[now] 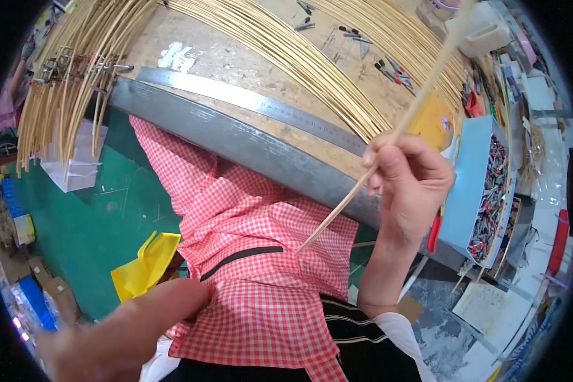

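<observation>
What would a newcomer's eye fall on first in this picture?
The red-checked cloth fills the lower middle. Right of centre, the right hand pinches a thin stick. Beyond, long pale rods sweep across the bench, and a blue box of clips sits at right.

Bright, fairly even light covers the tabletop [210, 38], and I catch white glare along the steel ruler [242, 97]. The left hand [111, 328] is smeared with blur; the stick [337, 209] turns soft toward its upper end. The right hand [414, 181] looks sharper. Long edges bow toward the black, rounded rim.
</observation>
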{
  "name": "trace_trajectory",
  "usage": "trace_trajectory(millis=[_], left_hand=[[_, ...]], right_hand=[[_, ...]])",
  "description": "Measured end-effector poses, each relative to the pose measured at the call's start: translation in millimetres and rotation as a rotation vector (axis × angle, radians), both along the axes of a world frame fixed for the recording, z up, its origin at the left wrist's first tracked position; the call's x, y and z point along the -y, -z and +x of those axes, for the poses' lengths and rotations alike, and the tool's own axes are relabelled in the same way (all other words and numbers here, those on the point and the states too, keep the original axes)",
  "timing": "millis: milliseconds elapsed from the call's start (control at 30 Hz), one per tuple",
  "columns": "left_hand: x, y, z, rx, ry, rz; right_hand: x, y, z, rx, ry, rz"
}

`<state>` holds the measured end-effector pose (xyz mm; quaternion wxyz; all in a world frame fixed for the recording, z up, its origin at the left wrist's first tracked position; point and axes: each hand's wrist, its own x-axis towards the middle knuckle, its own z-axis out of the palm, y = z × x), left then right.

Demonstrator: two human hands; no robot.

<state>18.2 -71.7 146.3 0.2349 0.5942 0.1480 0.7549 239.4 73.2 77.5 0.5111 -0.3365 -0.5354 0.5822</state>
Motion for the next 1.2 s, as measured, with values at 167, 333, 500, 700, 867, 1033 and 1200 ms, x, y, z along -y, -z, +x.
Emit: trace_trajectory(millis=[167,333,500,700,867,1033,1200], left_hand=[[-55,40,0,-0.377,-0.300,-0.248],[-101,40,38,-0.536,-0.301,-0.367],[-116,39,34,-0.547,-0.245,-0.297],[-111,67,34,-0.520,-0.178,-0.399],[-101,82,31,-0.498,-0.177,-0.426],[-98,90,30,-0.483,-0.166,-0.453],[-96,86,34,-0.428,-0.188,-0.446]], right_hand=[[-10,-19,-12,-0.134,0.066,0.264],[-8,-38,-28,-0.013,0.150,0.504],[-6,-47,-30,0.046,0.105,0.629],[1,-25,-28,0.077,0.074,0.536],[12,-11,-23,0.214,0.019,0.472],[13,-8,-23,0.282,0.009,0.578],[17,-11,-32,0.262,0.204,0.387]])
